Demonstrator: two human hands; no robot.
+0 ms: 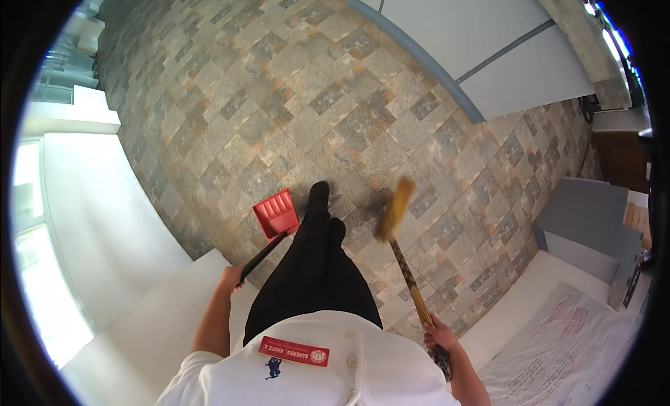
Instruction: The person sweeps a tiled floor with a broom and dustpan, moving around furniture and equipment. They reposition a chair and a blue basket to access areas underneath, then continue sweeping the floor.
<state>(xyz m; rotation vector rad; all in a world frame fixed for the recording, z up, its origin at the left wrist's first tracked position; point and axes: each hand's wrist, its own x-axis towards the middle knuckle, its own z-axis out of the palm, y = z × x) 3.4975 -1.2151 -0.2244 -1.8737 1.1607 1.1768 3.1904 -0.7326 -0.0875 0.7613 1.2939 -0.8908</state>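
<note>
My left hand [232, 278] is closed round the black handle of a red dustpan [277, 214], which is down at the floor to the left of my feet. On the other side, my right hand [440, 333] grips the patterned handle of a broom [408, 277]. The broom's yellowish bristle head [396, 209] is low over the floor, right of my shoes, and looks slightly blurred. Whether the bristles touch the tiles I cannot tell. Dustpan and broom head stand apart, with my legs in black trousers [307, 280] between them.
Grey-brown patterned tiles [307, 99] cover the floor. A grey counter with a curved base [481, 54] stands at the far right. Nearer on the right are a grey box-like cabinet [586, 217] and a white sheet with writing [558, 343]. A white wall [105, 211] borders the left.
</note>
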